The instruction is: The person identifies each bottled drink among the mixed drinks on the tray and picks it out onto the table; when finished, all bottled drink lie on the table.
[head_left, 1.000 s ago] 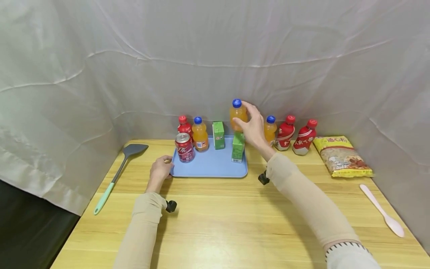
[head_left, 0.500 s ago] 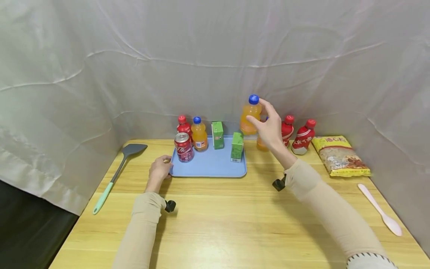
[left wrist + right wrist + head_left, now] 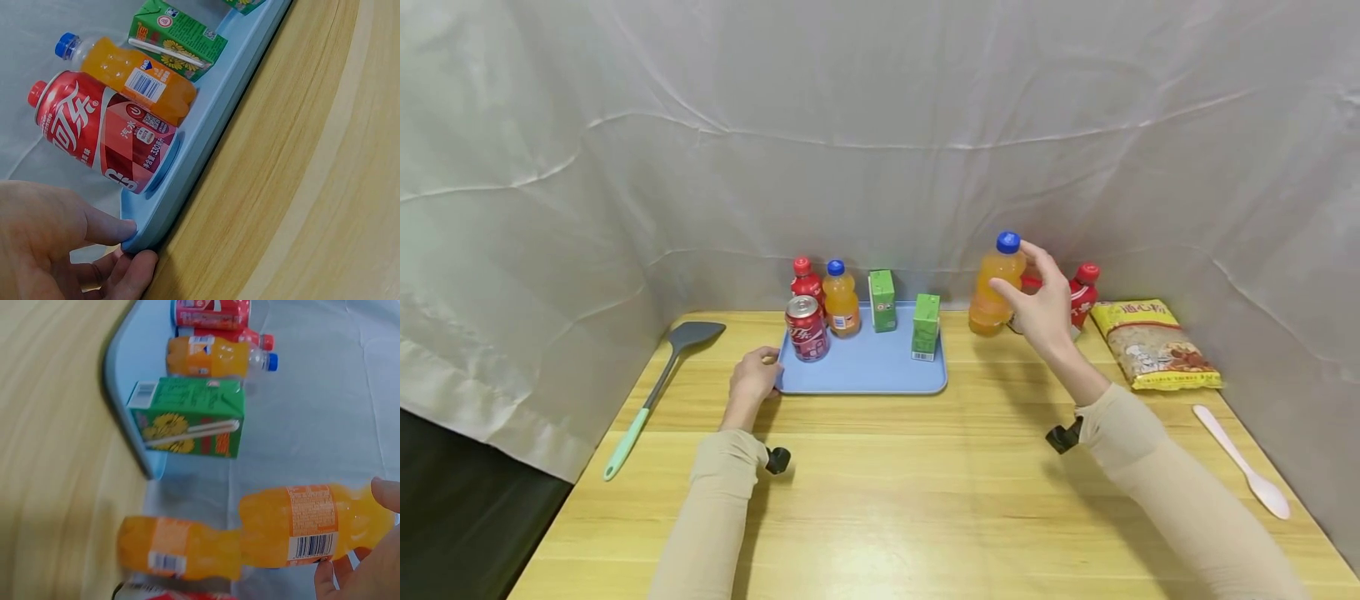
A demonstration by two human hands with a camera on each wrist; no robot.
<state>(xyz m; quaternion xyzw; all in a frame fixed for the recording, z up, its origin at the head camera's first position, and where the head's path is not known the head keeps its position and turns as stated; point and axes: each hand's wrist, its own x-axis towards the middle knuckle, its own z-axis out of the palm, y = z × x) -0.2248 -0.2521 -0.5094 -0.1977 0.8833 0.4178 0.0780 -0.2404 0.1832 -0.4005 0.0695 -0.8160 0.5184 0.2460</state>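
Observation:
My right hand [image 3: 1047, 304] holds an orange soda bottle [image 3: 319, 525] with a blue cap, thumb on one side and fingers on the other. Just beyond its base, another orange soda bottle [image 3: 172, 547] stands on the table, mostly hidden in the head view. At the blue tray's [image 3: 857, 379] left front corner, my left hand [image 3: 752, 379] pinches the rim, thumb on top and fingers below. On the tray stand a red soda can [image 3: 103, 134], an orange soda bottle [image 3: 134, 81], a red-capped bottle [image 3: 806, 279] and two green drink cartons [image 3: 882, 302], one nearer the right edge.
Right of the held bottle stands a red bottle [image 3: 1084, 293]; another is largely behind my hand. A yellow-ended food bag [image 3: 1153, 350] and a pink spoon [image 3: 1243, 462] lie farther right. A spatula [image 3: 658, 396] lies at left. Grey cloth [image 3: 880, 167] hangs behind.
My right hand has carried the orange soda bottle rightward from above the tray, then lowered it beside the other bottles right of the tray. My left hand has kept its hold on the tray.

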